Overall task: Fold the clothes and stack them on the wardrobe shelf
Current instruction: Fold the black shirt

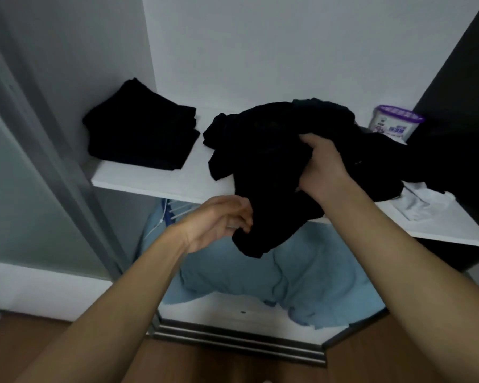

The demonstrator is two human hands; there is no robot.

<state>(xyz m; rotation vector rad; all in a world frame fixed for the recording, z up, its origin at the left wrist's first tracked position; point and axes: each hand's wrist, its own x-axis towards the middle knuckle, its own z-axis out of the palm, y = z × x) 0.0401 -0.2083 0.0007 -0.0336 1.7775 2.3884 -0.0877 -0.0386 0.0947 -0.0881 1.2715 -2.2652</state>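
Note:
A crumpled black garment (266, 167) hangs over the front edge of the white wardrobe shelf (155, 181). My right hand (324, 167) grips a bunch of it at the top. My left hand (221, 222) pinches its lower hanging edge below the shelf. Behind it lies a loose heap of black clothes (324, 120). A neat stack of folded black clothes (141, 134) sits at the shelf's left end.
A purple-lidded white tub (396, 124) stands at the back right of the shelf. A white garment (423, 203) lies at the shelf's right front. Light blue fabric (302, 280) fills the space below. A sliding door frame (53, 150) runs along the left.

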